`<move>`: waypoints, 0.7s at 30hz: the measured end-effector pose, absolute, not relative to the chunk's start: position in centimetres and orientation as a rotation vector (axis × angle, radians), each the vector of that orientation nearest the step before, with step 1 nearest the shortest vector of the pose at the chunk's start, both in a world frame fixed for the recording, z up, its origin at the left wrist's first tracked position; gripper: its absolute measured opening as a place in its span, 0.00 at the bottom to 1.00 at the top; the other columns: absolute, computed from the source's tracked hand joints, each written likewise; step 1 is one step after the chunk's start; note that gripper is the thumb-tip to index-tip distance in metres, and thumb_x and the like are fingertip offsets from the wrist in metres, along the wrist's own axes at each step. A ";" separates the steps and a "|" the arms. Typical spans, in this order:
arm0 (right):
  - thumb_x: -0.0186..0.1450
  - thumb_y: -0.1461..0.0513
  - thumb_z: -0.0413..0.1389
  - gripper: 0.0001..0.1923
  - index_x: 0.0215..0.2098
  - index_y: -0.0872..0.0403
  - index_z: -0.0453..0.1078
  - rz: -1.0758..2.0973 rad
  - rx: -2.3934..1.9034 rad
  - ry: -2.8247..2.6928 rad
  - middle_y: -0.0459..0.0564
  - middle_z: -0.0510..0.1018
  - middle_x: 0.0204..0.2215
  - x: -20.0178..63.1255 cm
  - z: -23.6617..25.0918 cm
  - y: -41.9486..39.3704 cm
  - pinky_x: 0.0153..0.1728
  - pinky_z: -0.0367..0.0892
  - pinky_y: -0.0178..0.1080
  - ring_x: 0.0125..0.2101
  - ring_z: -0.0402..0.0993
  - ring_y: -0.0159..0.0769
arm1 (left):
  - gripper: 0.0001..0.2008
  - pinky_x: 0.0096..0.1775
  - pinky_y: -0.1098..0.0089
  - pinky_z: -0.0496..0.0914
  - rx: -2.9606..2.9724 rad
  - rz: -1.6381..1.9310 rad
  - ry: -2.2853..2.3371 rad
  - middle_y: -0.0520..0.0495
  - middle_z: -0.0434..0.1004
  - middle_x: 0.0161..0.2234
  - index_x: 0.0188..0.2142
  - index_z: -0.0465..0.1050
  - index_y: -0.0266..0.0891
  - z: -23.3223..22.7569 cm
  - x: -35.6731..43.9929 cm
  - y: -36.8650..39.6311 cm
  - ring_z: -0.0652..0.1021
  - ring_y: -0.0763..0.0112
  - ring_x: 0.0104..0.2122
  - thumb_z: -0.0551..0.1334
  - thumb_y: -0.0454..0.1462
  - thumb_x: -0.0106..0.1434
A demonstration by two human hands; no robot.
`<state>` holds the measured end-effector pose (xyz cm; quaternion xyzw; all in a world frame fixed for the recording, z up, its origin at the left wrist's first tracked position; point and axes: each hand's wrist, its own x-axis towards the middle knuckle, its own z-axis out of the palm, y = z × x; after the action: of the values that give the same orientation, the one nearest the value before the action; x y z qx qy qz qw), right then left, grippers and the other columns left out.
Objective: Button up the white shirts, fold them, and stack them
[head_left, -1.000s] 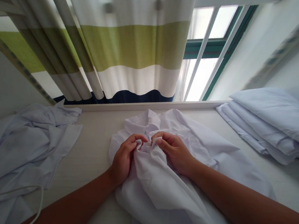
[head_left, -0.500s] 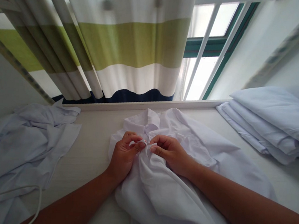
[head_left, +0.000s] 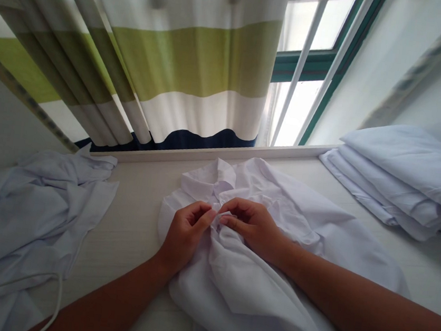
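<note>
A white collared shirt (head_left: 265, 293) lies rumpled in front of me, its collar pointing away toward the window. Just below the collar, my left hand (head_left: 187, 231) pinches the front edge of the shirt between thumb and forefinger. My right hand (head_left: 253, 225) grips the same front opening from the other side, thumb and fingertips closed on the cloth. The fingertips of both hands almost meet there. Any button between them is too small or too hidden to make out.
Folded white garments (head_left: 406, 176) are stacked at the right. Loose white clothing (head_left: 35, 213) lies crumpled at the left, with a thin white cord (head_left: 58, 296) over it. A raised ledge (head_left: 190, 154) edges the pale surface, before a striped curtain (head_left: 192, 61) and a barred window (head_left: 302, 79).
My left hand has rolled slightly inward, its thumb now pressing closer to the right fingertips. The cloth edge it held up is now mostly covered. The right hand has barely moved.
</note>
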<state>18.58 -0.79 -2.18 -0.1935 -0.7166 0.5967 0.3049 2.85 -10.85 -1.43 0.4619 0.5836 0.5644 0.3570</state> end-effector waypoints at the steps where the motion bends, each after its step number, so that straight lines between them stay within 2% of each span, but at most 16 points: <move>1: 0.64 0.56 0.63 0.08 0.37 0.53 0.77 1.578 -0.518 -1.907 0.46 0.80 0.31 18.6 -2.2 -0.8 0.35 0.66 0.36 0.32 0.72 0.34 | 0.12 0.34 0.74 0.65 1.188 1.468 1.525 0.52 0.73 0.28 0.32 0.75 0.37 -1.4 2.9 -10.8 0.70 0.71 0.30 0.64 0.44 0.65; 3: 0.65 0.56 0.62 0.09 0.38 0.53 0.77 1.588 -0.513 -1.898 0.46 0.80 0.32 18.6 -2.1 -0.8 0.37 0.67 0.37 0.33 0.72 0.35 | 0.12 0.33 0.74 0.64 1.189 1.498 1.573 0.53 0.72 0.27 0.31 0.76 0.38 -1.5 2.9 -10.8 0.69 0.72 0.29 0.64 0.43 0.65; 6: 0.65 0.57 0.62 0.09 0.39 0.53 0.76 1.628 -0.480 -1.845 0.47 0.80 0.34 18.6 -2.0 -0.8 0.39 0.68 0.38 0.36 0.73 0.35 | 0.11 0.35 0.74 0.66 1.164 1.523 1.618 0.51 0.77 0.29 0.33 0.80 0.38 -1.5 2.8 -10.7 0.72 0.70 0.32 0.65 0.43 0.64; 10: 0.62 0.56 0.64 0.11 0.39 0.53 0.74 1.731 -0.464 -1.738 0.45 0.76 0.30 18.5 -2.2 -0.7 0.34 0.66 0.36 0.31 0.71 0.33 | 0.11 0.35 0.73 0.68 1.053 1.562 1.575 0.50 0.81 0.32 0.35 0.81 0.38 -1.4 2.8 -10.6 0.75 0.70 0.32 0.68 0.44 0.61; 16: 0.63 0.56 0.63 0.08 0.32 0.53 0.76 1.550 -0.510 -1.839 0.46 0.72 0.33 18.6 -2.1 -0.4 0.38 0.63 0.38 0.35 0.68 0.35 | 0.12 0.33 0.74 0.68 0.932 1.569 1.529 0.51 0.80 0.29 0.34 0.80 0.37 -1.5 2.9 -10.4 0.74 0.74 0.28 0.71 0.44 0.57; 21: 0.64 0.56 0.63 0.08 0.31 0.51 0.78 1.525 -0.511 -1.810 0.45 0.68 0.31 18.7 -1.6 -1.1 0.37 0.60 0.39 0.33 0.65 0.34 | 0.12 0.33 0.74 0.68 0.900 1.548 1.564 0.51 0.79 0.28 0.33 0.81 0.37 -1.8 3.0 -10.4 0.73 0.74 0.29 0.71 0.45 0.57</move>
<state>18.72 -1.10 -1.60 -0.1976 -0.6995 0.5895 0.3523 3.03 -10.44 -1.84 0.3513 0.6104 0.6042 0.3727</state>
